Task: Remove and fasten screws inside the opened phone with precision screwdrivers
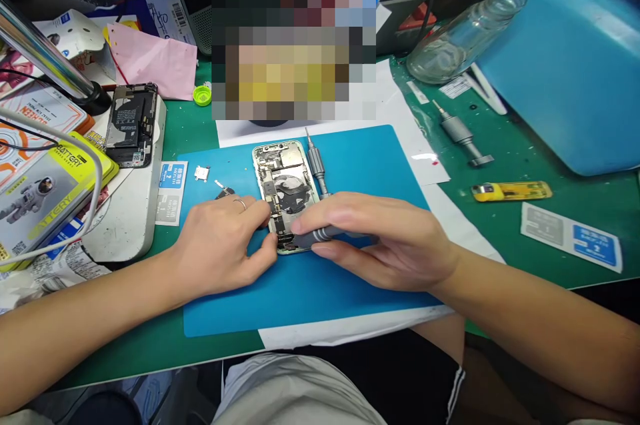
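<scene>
An opened smartphone (287, 195) lies on a blue mat (230, 308), its inner boards and a dark torn patch exposed. My left hand (225, 238), a ring on one finger, grips the phone's lower left edge between curled fingers and thumb. My right hand (385, 238) is closed around a grey screwdriver (325, 234) with pale rings; its front end is over the phone's lower end, its tip hard to make out. A second grey screwdriver (315, 161) lies along the phone's right side. Small metal parts (201, 173) lie left of the phone.
Another opened phone (133, 125) rests on a white box at left, beside a yellow battery package (55, 195). On the right lie a third screwdriver (460, 131), a yellow cutter-like tool (513, 191) and a wipe packet (573, 237). A glass jar (463, 38) leans behind them.
</scene>
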The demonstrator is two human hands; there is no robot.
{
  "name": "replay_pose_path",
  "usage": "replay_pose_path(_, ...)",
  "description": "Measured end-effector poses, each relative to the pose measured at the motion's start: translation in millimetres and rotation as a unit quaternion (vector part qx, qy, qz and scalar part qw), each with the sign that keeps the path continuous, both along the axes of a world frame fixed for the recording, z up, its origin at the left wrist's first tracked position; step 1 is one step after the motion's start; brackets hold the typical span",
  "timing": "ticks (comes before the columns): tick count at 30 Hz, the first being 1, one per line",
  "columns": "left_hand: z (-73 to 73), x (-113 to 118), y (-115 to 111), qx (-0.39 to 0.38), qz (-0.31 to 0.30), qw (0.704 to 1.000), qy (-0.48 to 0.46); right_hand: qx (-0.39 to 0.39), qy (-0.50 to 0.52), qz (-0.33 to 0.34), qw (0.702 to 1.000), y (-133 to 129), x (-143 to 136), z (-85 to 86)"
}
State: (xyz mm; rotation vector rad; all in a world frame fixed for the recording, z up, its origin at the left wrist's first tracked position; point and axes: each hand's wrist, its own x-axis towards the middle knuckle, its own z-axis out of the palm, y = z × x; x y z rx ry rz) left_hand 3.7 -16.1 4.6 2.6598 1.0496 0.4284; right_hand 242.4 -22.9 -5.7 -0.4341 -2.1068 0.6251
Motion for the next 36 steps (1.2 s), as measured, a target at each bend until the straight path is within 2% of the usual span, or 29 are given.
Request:
replay_pose_path(10,-1.0,-0.1,-1.0,0.012,0.001,1.000,0.008,0.065,-0.047,-0.003,0.997,1.6,-2.7,7.1)
replay_pose_path(36,-2.0,0.4,-1.3,0.031,0.000,0.999,0.013,0.034,-0.037,-0.022,0.998,-0.1,-0.9,5.8)
